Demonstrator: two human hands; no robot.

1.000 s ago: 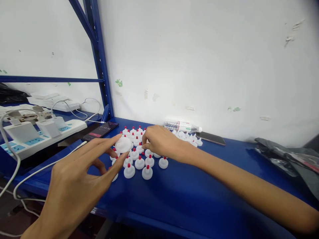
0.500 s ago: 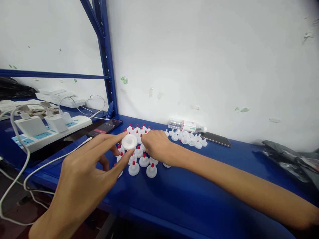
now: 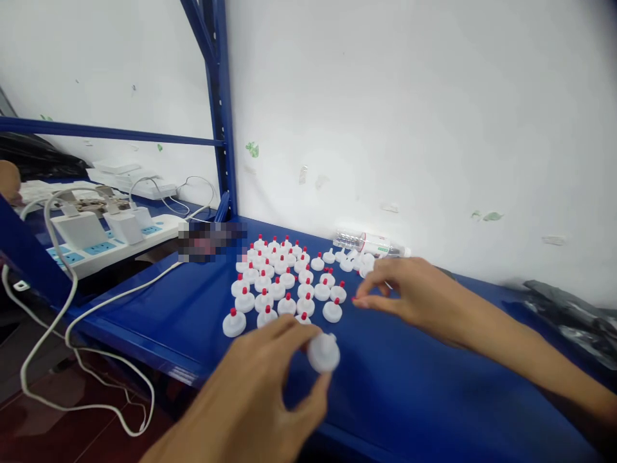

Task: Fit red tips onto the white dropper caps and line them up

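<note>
My left hand [image 3: 270, 379] pinches a white round plastic piece [image 3: 324, 353] by its rim, near the front of the blue table [image 3: 385, 392]. Between the thumb and fingers of my right hand [image 3: 400, 289] is a small red cap [image 3: 355, 300]. Several white round pieces with red tips [image 3: 286, 305] stand upright in a group beyond my left hand. Behind my right hand lie several white pieces without red tips [image 3: 347, 262], partly hidden by it.
A clear plastic bottle [image 3: 373, 244] lies along the wall. On the left are a power strip [image 3: 125, 247] with chargers, white cables [image 3: 113, 297] and a blue rack post [image 3: 226, 116]. A dark plastic bag [image 3: 573, 315] lies at the right.
My left hand has moved right and nearer with a white piece. My right hand has moved right, away from the group, and now shows a red cap. The view has shifted.
</note>
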